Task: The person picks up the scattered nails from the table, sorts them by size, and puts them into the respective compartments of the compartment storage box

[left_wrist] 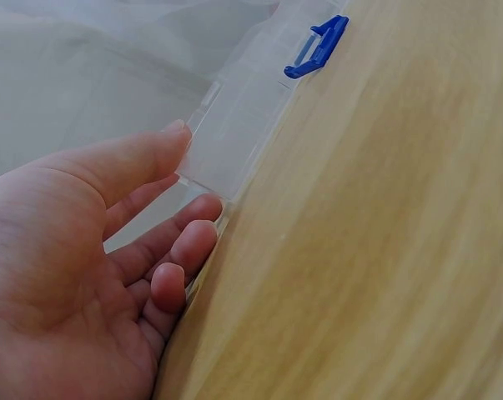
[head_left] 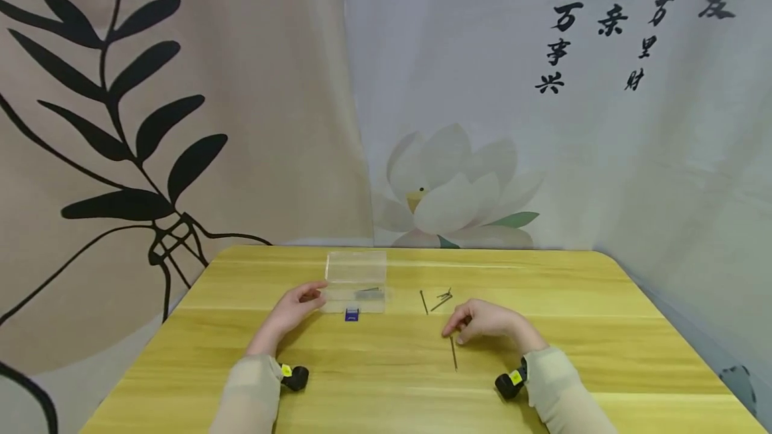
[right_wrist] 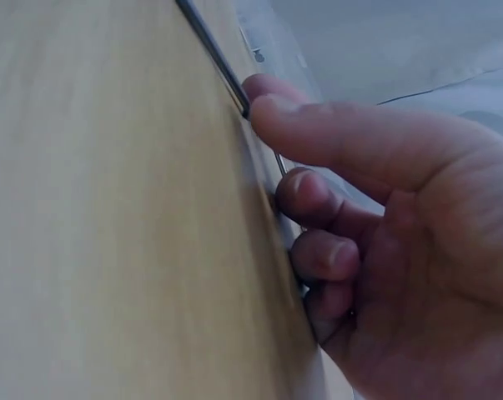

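Note:
A clear plastic box (head_left: 338, 301) stands on the table with its lid (head_left: 356, 266) raised at the back and a blue latch (head_left: 352, 315) at its front. Its left end is held by my left hand (head_left: 297, 308); in the left wrist view the thumb lies at the box's upper edge and the fingers curl beside it. Inside lie a few thin metal pieces (head_left: 368, 290). My right hand (head_left: 485, 320) pinches one end of a long nail (head_left: 454, 355) between thumb and index finger, the nail pointing towards the front. Other nails (head_left: 442, 301) lie just beyond that hand.
The wooden table (head_left: 386, 394) has a back edge close behind the box lid. A printed cloth (head_left: 289, 119) hangs behind the table. Each wrist carries a small black camera (head_left: 295, 378).

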The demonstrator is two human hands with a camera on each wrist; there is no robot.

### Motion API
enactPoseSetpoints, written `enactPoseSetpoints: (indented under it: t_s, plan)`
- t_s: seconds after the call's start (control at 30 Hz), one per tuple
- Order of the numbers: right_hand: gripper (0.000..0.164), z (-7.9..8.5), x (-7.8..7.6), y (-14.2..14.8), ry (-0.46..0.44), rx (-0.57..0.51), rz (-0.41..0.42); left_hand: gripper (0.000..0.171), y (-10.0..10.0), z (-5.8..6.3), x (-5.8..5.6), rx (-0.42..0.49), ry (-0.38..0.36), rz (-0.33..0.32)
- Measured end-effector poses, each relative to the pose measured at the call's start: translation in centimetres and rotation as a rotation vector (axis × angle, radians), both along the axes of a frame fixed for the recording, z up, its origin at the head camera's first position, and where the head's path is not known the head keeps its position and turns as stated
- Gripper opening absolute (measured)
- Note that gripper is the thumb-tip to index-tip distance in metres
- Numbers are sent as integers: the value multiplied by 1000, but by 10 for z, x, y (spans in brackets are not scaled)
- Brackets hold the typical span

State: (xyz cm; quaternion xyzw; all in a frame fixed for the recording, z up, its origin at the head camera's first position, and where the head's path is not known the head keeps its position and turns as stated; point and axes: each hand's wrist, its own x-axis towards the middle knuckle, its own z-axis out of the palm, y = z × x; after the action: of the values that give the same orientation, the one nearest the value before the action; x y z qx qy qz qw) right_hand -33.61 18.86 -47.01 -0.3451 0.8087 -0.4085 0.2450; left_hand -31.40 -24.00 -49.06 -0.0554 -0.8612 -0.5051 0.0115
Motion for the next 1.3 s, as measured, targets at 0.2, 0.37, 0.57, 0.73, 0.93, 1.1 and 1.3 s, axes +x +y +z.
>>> enactPoseSetpoints:
  t_s: [0.2, 0.37, 0.57, 0.73, 0.93, 1.1, 1.3]
  plan:
    - [20, -2, 0, -2, 24, -3, -8, 41, -1, 1, 2, 3, -12, 4]
    - [16, -3, -1, -3, 27, -3, -22, 42, 4, 13, 13, 16, -8, -6]
    - [13, -3, -1, -4, 43, 9, -31, 42, 7, 18, 15, 21, -8, -5]
    - [13, -4, -2, -4, 72, 35, -13, 43, -1, 1, 4, 18, -5, -2]
    - [11, -3, -3, -2, 74, 50, 4, 42, -3, 1, 4, 17, -12, 3]
    - [7, 0, -3, 0, 76, 50, 9, 42, -1, 1, 3, 12, -16, 2]
    - [6, 1, 0, 1, 71, 41, 4, 43, 1, 4, 3, 6, -8, -14]
